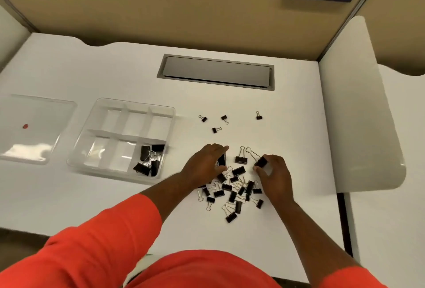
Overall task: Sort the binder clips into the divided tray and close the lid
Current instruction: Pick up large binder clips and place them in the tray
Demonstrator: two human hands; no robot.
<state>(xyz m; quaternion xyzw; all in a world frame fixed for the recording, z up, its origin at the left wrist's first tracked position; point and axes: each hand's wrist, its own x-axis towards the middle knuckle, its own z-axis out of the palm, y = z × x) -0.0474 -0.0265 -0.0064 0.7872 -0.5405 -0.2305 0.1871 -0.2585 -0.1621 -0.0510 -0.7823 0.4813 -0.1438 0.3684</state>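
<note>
**Both hands at the clip pile, tray open**

At nine o'clock on the white bench (230,241) lies the clear lid (34,126), flat and apart from the tray, with a small red dot on it. Just to its right sits the divided tray (96,113), open; only its near right compartment holds clips, a few large black ones (149,161). The other compartments show nothing inside.

Toward the centre, the left hand (204,163) rests palm down at the pile's edge, fingers curled around a large black clip (222,160). Beneath and between the hands spreads the loose pile of black binder clips (232,193), mixed sizes. At twelve o'clock from the pile, four small clips (215,129) lie scattered, well apart. One large clip (241,159) stands between the hands. The right hand (273,172) pinches another large clip (261,162) by its black body.
</note>
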